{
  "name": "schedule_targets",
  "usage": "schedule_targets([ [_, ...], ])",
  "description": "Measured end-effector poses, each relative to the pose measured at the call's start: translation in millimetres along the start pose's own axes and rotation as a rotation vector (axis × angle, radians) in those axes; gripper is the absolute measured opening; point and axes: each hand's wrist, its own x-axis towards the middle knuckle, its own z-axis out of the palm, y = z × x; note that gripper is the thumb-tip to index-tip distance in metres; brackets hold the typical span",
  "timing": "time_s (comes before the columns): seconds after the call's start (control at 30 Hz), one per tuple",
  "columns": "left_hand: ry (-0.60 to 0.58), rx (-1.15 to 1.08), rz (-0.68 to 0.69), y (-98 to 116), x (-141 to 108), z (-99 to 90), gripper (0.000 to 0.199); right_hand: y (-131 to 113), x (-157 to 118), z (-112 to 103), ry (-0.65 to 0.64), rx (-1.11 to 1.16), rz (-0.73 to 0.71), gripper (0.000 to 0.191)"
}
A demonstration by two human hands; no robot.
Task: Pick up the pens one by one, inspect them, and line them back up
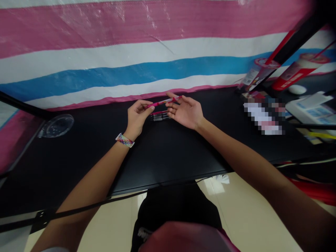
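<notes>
A pink pen [160, 103] with a pale middle section is raised slightly above the black table. My left hand [138, 117], with a woven bracelet at its wrist, pinches the pen's left end between thumb and fingers. My right hand [186, 111] is turned palm up, its fingers loosely spread. The pen's other end lies across those fingers near the thumb, and I see no firm grip there. Just below the raised pen, several more pens [159, 116], dark and pink, lie side by side on the table, partly covered by both hands.
A clear plastic lid [57, 126] lies at the left of the black table [168, 150]. Two drink cups, one clear [258, 75] and one red and white [296, 73], stand back right by a white rounded object [297, 89]. A striped sheet [147, 73] hangs behind.
</notes>
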Motion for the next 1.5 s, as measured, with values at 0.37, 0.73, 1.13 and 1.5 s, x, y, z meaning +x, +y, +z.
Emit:
schedule_targets([
  [0.37, -0.02, 0.058, 0.027, -5.0, 0.0, -1.6, 0.021, 0.7, 2.5, -0.8, -0.025, 0.099, 0.015, 0.042],
  [0.73, -0.04, 0.03, -0.009, -4.9, 1.1, -4.4, 0.017, -1.5, 4.7, -1.5, 0.051, -0.106, -0.059, 0.052],
  [1.13, -0.103, 0.402, 0.06, -8.3, 6.6, -13.2, 0.017, 5.6, 15.1, -39.0, 0.227, -1.136, -0.427, 0.024],
  [1.5, -0.181, 0.61, 0.108, -25.2, 10.3, -21.9, 0.03, 14.0, 21.0, -49.7, 0.184, -1.349, -0.446, 0.036],
])
